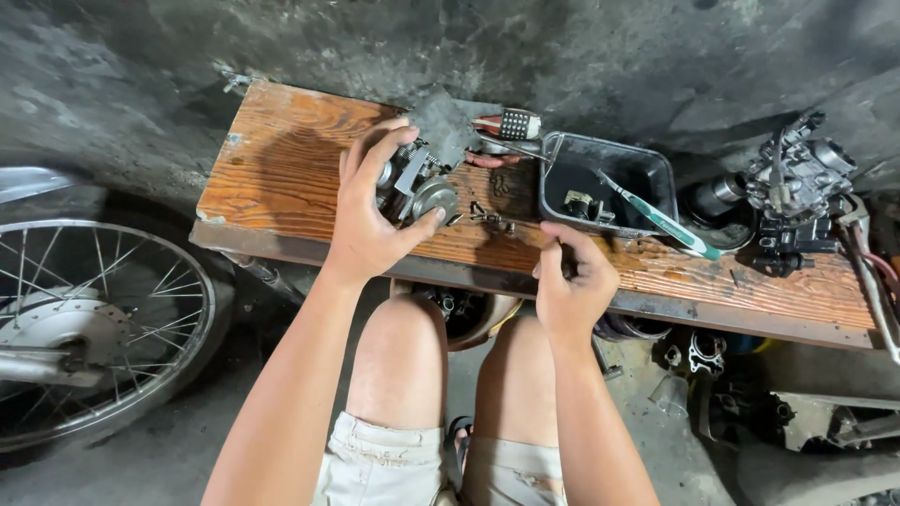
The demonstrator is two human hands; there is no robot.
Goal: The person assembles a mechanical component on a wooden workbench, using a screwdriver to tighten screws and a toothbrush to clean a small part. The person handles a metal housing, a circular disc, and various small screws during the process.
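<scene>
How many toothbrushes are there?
1. The green and white toothbrush leans in the dark plastic tray on the wooden bench, just past the right hand. More could be hidden in the clutter.

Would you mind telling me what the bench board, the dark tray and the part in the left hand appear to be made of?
Bench board: varnished wood, with visible orange grain. Dark tray: probably glossy plastic, with thin moulded rims. Part gripped by the left hand: seemingly dull grey cast metal.

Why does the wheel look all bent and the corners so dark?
Head view: the wide lens curves the wheel and the wooden board near the edges; corners fall dim; the left hand holding the metal part casts a soft shadow.
</scene>
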